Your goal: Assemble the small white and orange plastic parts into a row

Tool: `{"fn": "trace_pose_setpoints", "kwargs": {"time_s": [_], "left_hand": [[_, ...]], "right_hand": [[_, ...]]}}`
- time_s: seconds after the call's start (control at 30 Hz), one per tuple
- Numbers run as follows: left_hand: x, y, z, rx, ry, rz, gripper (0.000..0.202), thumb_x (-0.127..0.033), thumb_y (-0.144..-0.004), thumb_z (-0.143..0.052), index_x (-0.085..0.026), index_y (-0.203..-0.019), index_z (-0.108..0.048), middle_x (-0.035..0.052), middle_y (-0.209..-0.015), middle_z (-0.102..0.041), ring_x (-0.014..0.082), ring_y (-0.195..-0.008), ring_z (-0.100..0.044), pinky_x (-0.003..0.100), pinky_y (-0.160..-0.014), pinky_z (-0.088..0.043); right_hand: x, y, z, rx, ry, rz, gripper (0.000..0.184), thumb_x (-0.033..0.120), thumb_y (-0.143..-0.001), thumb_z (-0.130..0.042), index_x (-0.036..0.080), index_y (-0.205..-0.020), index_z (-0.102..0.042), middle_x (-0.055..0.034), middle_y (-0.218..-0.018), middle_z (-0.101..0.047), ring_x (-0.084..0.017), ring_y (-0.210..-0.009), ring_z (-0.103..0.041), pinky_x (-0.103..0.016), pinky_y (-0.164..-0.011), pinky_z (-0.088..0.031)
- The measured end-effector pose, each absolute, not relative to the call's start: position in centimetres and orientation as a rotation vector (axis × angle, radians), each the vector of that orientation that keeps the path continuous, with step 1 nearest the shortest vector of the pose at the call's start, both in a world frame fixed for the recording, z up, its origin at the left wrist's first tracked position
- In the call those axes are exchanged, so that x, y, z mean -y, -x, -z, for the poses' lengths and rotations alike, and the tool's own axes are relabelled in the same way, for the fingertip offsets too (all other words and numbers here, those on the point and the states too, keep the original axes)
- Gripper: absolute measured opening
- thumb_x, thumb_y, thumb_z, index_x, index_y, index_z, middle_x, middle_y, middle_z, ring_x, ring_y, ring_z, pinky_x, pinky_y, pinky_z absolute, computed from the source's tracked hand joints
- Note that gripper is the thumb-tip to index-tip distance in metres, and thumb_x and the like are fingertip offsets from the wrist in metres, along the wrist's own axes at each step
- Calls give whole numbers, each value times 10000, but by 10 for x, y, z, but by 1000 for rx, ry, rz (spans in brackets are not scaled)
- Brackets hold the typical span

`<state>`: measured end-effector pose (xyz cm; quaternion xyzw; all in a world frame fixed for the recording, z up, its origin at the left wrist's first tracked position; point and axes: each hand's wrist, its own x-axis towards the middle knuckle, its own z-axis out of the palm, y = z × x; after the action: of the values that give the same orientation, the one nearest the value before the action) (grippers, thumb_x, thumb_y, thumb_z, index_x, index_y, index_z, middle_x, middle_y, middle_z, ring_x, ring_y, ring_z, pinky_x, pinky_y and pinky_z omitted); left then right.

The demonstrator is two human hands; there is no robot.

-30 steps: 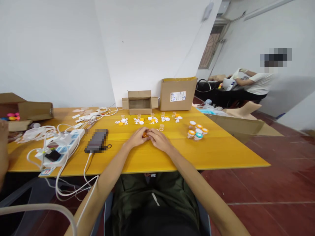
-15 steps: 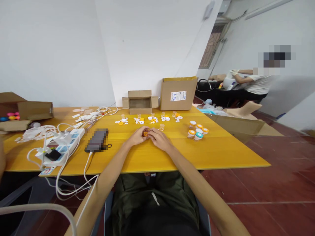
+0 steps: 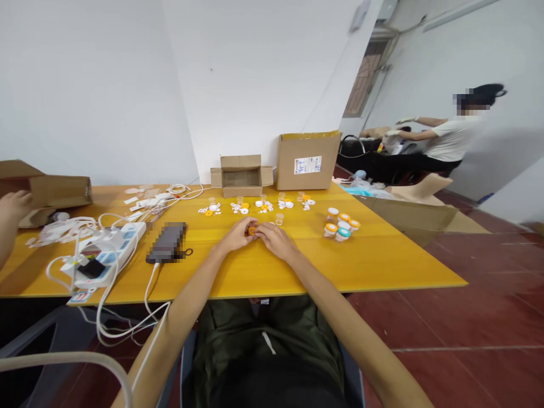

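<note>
Close together over the middle of the table, my hands work on a small orange round piece (image 3: 252, 231). My left hand (image 3: 237, 236) curls around it from the left. The fingers of my right hand (image 3: 274, 238) press at its right side, so part of it is hidden. Just beyond my right hand stands a small clear cup (image 3: 279, 219). Farther back runs a row of small piles of white and orange parts (image 3: 209, 210), with clear cups behind them. To the right sits a group of clear jars with orange, white and teal lids (image 3: 343, 233).
An open small carton (image 3: 242, 177) and a large box (image 3: 309, 162) stand at the back. On the left lie a phone (image 3: 169, 238), a power strip (image 3: 114, 252) and cables. Another person's hand (image 3: 16, 205) reaches toward a carton (image 3: 63, 190). A gloved co-worker (image 3: 453, 141) sits at right.
A neighbour's hand has come in at the left edge by the carton. The co-worker's gloved hands have moved apart. My own hands stay almost in place around the orange piece.
</note>
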<state>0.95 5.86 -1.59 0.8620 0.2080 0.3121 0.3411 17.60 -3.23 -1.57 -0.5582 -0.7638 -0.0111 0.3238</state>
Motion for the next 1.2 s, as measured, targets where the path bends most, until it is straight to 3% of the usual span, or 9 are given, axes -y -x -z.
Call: {"fn": "trace_pose_setpoints", "kwargs": {"time_s": [0.77, 1.03, 1.2], "left_hand": [[-61, -10, 18, -453, -2170, -820, 348, -232, -804, -726, -197, -1130, -609, 67, -1081, -700, 185, -931, -666, 324, -856, -569], [-61, -10, 19, -507, -2215, -816, 326, -167, -786, -644, -193, -1111, -620, 35, -1007, -677, 131, -784, -608, 266, -777, -548], [-63, -10, 21, -530, -2244, -867, 370, -80, -744, -579, -198, -1091, -632, 18, -937, -660, 141, -801, -609, 273, -798, -541]], "right_hand": [[34, -174, 12, 2014, 1381, 25, 243, 119, -965, -453, 235, -915, -660, -53, -971, -682, -182, -884, -626, -273, -793, -481], [26, -176, 23, 1854, 1232, -19, 220, 176, -982, -455, 249, -916, -652, -45, -943, -673, -186, -860, -627, -287, -780, -501], [23, -177, 26, 1765, 1250, 34, 219, 197, -992, -450, 258, -907, -643, -48, -936, -668, -200, -885, -625, -297, -779, -504]]}}
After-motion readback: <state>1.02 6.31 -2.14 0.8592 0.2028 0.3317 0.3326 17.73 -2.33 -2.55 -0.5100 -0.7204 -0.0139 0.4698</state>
